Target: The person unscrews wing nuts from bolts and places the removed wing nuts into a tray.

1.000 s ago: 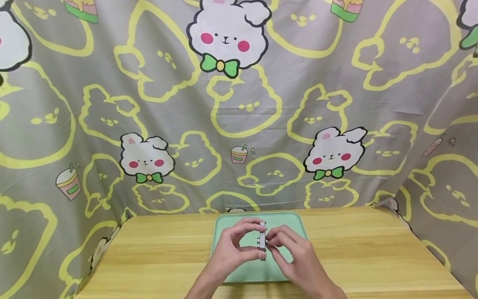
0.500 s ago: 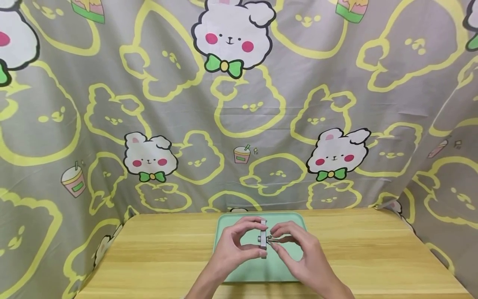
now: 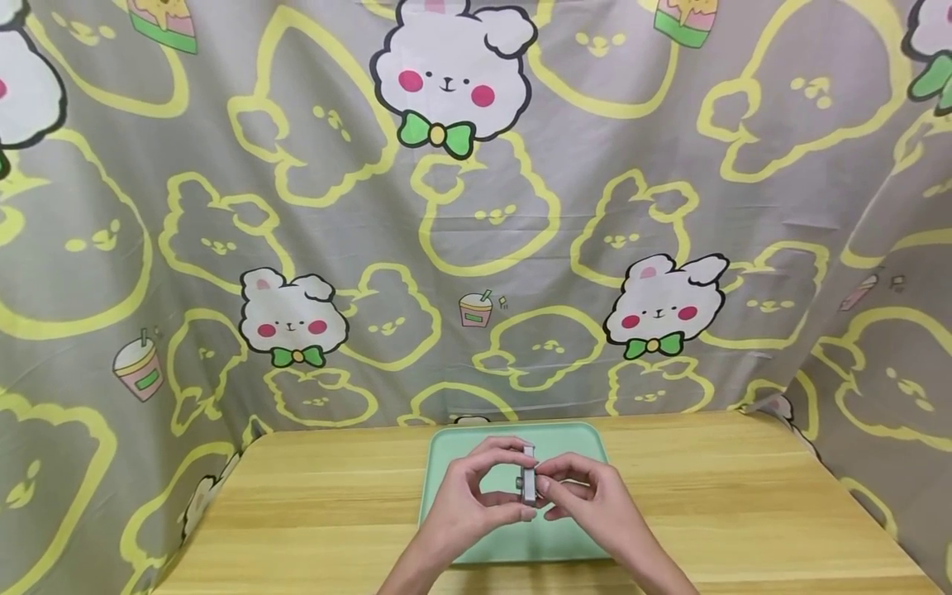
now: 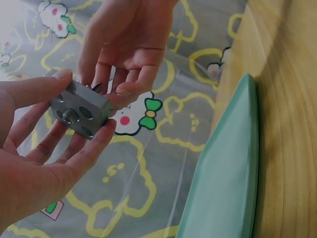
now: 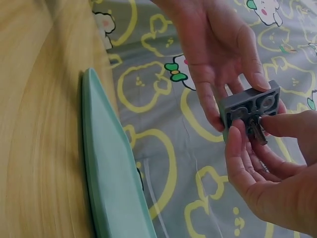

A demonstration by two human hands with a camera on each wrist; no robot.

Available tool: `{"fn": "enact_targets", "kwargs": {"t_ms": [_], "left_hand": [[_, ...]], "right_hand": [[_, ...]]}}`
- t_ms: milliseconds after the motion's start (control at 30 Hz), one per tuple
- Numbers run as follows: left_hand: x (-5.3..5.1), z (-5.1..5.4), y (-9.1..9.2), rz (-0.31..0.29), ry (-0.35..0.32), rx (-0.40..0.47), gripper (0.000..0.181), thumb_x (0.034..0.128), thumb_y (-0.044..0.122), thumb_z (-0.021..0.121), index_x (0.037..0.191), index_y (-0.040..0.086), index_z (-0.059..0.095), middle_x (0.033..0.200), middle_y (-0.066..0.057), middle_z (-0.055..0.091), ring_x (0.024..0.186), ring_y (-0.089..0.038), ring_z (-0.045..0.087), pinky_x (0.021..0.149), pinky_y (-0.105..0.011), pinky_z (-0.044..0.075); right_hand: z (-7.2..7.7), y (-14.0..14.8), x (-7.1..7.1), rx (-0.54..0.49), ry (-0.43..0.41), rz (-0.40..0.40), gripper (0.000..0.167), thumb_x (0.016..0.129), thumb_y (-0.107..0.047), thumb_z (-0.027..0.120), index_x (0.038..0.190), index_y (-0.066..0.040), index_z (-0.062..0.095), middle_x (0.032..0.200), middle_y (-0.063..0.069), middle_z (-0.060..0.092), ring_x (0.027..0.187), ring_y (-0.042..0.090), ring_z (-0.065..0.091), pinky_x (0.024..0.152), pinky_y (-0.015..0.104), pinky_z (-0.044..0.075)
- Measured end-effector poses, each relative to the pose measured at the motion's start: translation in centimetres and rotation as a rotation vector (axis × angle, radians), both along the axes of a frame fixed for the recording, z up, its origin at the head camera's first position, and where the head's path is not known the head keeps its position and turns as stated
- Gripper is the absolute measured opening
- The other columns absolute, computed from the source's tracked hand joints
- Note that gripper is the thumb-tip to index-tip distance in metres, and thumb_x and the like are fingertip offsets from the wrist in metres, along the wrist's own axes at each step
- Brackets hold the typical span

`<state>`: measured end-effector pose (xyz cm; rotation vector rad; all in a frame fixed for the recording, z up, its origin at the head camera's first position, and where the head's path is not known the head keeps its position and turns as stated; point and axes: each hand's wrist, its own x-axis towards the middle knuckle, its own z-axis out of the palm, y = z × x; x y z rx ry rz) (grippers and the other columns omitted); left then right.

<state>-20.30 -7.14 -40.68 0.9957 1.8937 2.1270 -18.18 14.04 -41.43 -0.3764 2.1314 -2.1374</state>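
My left hand (image 3: pixel 476 496) grips a small grey metal block (image 3: pixel 529 478) by its upper and lower edges, above the tray. In the left wrist view, the block's near face has several round holes and a short round stud (image 4: pixel 70 116) in the middle. A dark, ribbed metal screw (image 5: pixel 258 133) sticks out of the opposite face in the right wrist view. The fingertips of my right hand (image 3: pixel 587 496) pinch around that screw, close against the block. They partly hide where it enters.
Below both hands a light green tray (image 3: pixel 446 549) lies on the wooden table (image 3: pixel 320 496). A grey curtain (image 3: pixel 476 372) with yellow outlines and white rabbit heads hangs behind and at both sides.
Half a second ago my right fingers were drawn back, with the metal piece showing between them and the block. They are now closer to the block. My left hand keeps its grip.
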Motion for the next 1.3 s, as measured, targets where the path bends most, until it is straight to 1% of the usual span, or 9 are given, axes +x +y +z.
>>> {"fn": "enact_targets", "kwargs": {"t_ms": [233, 400, 600, 767, 967, 1067, 1133, 1233, 1300], "left_hand": [[0.1, 0.0, 0.0, 0.002, -0.009, -0.025, 0.044, 0.0812, -0.004, 0.084, 0.122, -0.003, 0.069, 0.139, -0.024, 0.052, 0.127, -0.024, 0.054, 0.088, -0.045, 0.063], [0.0, -0.1, -0.1, -0.008, -0.016, -0.014, 0.045, 0.0807, -0.004, 0.084, 0.123, -0.004, 0.069, 0.139, -0.024, 0.052, 0.128, -0.025, 0.053, 0.089, -0.046, 0.063], [-0.2, -0.1, -0.4, -0.024, -0.029, 0.033, 0.046, 0.0810, -0.004, 0.084, 0.124, -0.008, 0.066, 0.139, -0.028, 0.051, 0.130, -0.028, 0.053, 0.089, -0.050, 0.062], [-0.2, 0.2, -0.6, -0.034, -0.050, 0.054, 0.046, 0.0813, -0.003, 0.084, 0.123, -0.007, 0.066, 0.140, -0.027, 0.051, 0.130, -0.027, 0.053, 0.091, -0.052, 0.061], [-0.3, 0.3, -0.7, -0.027, -0.062, 0.062, 0.046, 0.0807, -0.008, 0.082, 0.124, -0.009, 0.065, 0.140, -0.027, 0.051, 0.130, -0.025, 0.053, 0.092, -0.052, 0.061], [-0.3, 0.3, -0.7, -0.012, -0.064, 0.060, 0.046, 0.0798, -0.009, 0.083, 0.123, -0.009, 0.066, 0.139, -0.024, 0.053, 0.130, -0.026, 0.053, 0.092, -0.052, 0.061], [-0.4, 0.3, -0.8, -0.004, -0.060, 0.057, 0.046, 0.0798, -0.008, 0.083, 0.122, -0.008, 0.066, 0.139, -0.024, 0.053, 0.130, -0.027, 0.053, 0.092, -0.052, 0.061], [-0.3, 0.4, -0.9, 0.013, -0.059, 0.042, 0.045, 0.0796, -0.006, 0.084, 0.121, -0.006, 0.068, 0.139, -0.023, 0.053, 0.129, -0.027, 0.054, 0.091, -0.051, 0.061], [-0.3, 0.5, -0.9, 0.023, -0.053, 0.031, 0.045, 0.0794, -0.007, 0.084, 0.122, -0.006, 0.068, 0.139, -0.024, 0.053, 0.129, -0.027, 0.054, 0.091, -0.050, 0.062]], "right_hand": [[0.2, -0.2, 0.2, 0.016, 0.030, -0.046, 0.025, 0.097, -0.011, 0.072, 0.113, 0.007, 0.066, 0.107, 0.017, 0.066, 0.091, 0.022, 0.074, 0.076, 0.038, 0.066], [0.3, -0.4, 0.3, 0.072, 0.128, -0.066, 0.016, 0.095, -0.010, 0.074, 0.104, 0.001, 0.068, 0.104, 0.016, 0.067, 0.091, 0.023, 0.073, 0.074, 0.037, 0.066], [-0.2, -0.8, 0.5, 0.252, 0.545, -0.125, 0.016, 0.093, -0.007, 0.076, 0.101, -0.019, 0.068, 0.100, -0.004, 0.069, 0.091, 0.014, 0.070, 0.070, 0.030, 0.065], [-0.4, -0.8, 0.2, 0.350, 0.916, -0.158, 0.034, 0.085, 0.008, 0.078, 0.103, -0.019, 0.067, 0.105, -0.007, 0.067, 0.090, 0.008, 0.066, 0.074, 0.019, 0.060], [-0.8, -0.9, -0.4, 0.403, 1.173, -0.197, 0.006, 0.100, -0.010, 0.067, 0.096, -0.015, 0.066, 0.109, -0.001, 0.065, 0.092, 0.013, 0.067, 0.083, 0.015, 0.057], [-0.8, -1.0, -0.5, 0.419, 1.207, -0.212, 0.015, 0.105, -0.020, 0.058, 0.095, -0.014, 0.068, 0.110, 0.001, 0.065, 0.092, 0.015, 0.067, 0.085, 0.015, 0.056], [-0.7, -1.0, -0.3, 0.402, 1.181, -0.207, 0.007, 0.102, -0.017, 0.066, 0.096, -0.014, 0.069, 0.111, 0.001, 0.066, 0.094, 0.016, 0.067, 0.089, 0.015, 0.055], [-0.4, -0.9, 0.1, 0.350, 1.031, -0.195, 0.016, 0.092, -0.005, 0.077, 0.101, -0.015, 0.070, 0.112, 0.001, 0.067, 0.099, 0.018, 0.067, 0.091, 0.017, 0.056], [-0.1, -0.8, 0.4, 0.296, 0.851, -0.192, 0.025, 0.087, 0.000, 0.080, 0.105, -0.015, 0.070, 0.112, 0.001, 0.068, 0.101, 0.017, 0.067, 0.089, 0.021, 0.059]]}}
